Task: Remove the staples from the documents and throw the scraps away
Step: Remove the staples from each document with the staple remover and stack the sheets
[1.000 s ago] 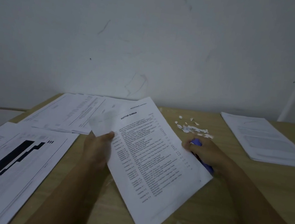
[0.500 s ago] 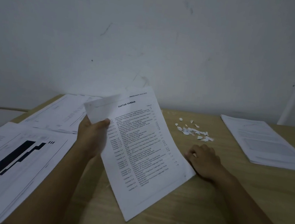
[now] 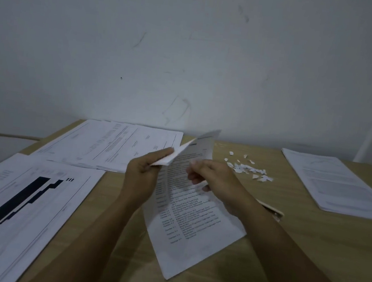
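Note:
My left hand (image 3: 141, 175) grips the upper left corner of a printed document (image 3: 193, 232) and holds its pages lifted and bent back off the wooden table (image 3: 307, 247). Just to the right of it, my right hand (image 3: 213, 181) has curled fingers and pinches the lifted page near that corner. The document's lower half lies flat on the table between my forearms. A small heap of torn white paper scraps (image 3: 246, 169) lies beyond my right hand. No staple is visible.
A stack of papers (image 3: 337, 183) lies at the right. More sheets (image 3: 110, 146) are spread at the back left, and large sheets with black bars (image 3: 22, 203) are at the near left. A small beige object (image 3: 273, 211) sits by my right wrist. A white wall stands behind.
My right hand left the table and came up to the document's lifted corner. My left hand shifted right and bent the pages further upright.

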